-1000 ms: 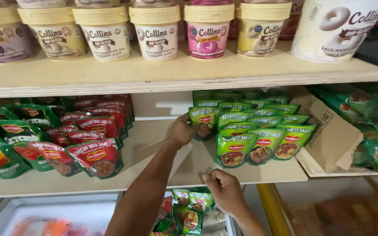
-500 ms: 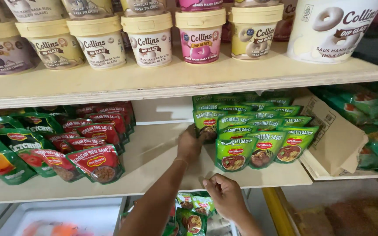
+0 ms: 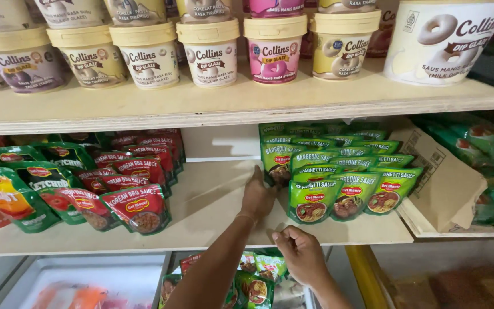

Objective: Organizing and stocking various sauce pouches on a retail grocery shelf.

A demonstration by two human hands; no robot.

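On the middle shelf (image 3: 212, 220) stand rows of green sauce pouches (image 3: 344, 189). My left hand (image 3: 258, 197) reaches up and grips the left edge of the leftmost green pouch (image 3: 278, 163), fingers partly hidden behind it. My right hand (image 3: 301, 254) hovers just below the shelf's front edge with its fingers curled in and nothing visible in them. Under it, more green pouches (image 3: 255, 277) lie in a pile on a lower level.
Red sauce pouches (image 3: 135, 203) and green ketchup pouches (image 3: 21, 191) fill the shelf's left side. An open cardboard box (image 3: 447, 183) sits to the right. Round lidded tubs (image 3: 210, 51) and a large white bucket (image 3: 441, 40) line the top shelf. A chest freezer (image 3: 81, 280) is below left.
My left hand stays on the leftmost green pouch and has slid slightly down its edge. My right hand has lifted from the lower pile toward the shelf edge and curled shut.
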